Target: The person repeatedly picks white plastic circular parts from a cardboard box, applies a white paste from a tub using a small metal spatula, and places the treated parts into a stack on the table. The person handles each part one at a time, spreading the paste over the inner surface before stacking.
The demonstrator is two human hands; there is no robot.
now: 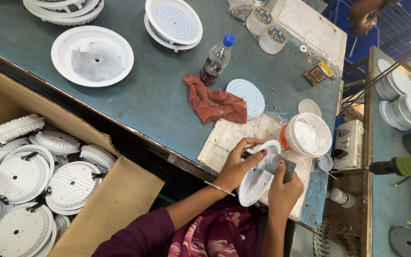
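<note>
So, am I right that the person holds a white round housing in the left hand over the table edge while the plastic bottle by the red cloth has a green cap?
Not quite: the head view shows the bottle by the red cloth with a blue cap, not green. The rest holds: the left hand holds the white round housing over the table edge.

Blue-green workbench (158,95), surface scuffed. Far edge: stacked white round lamp housings (173,24), two tape rolls (266,28). Left part: empty white housing (92,55). Middle: plastic bottle with blue cap (217,59), red rag (213,103), round LED disc (249,96). Near right corner: white stained sheet (229,138), open white tub (308,135).
</note>
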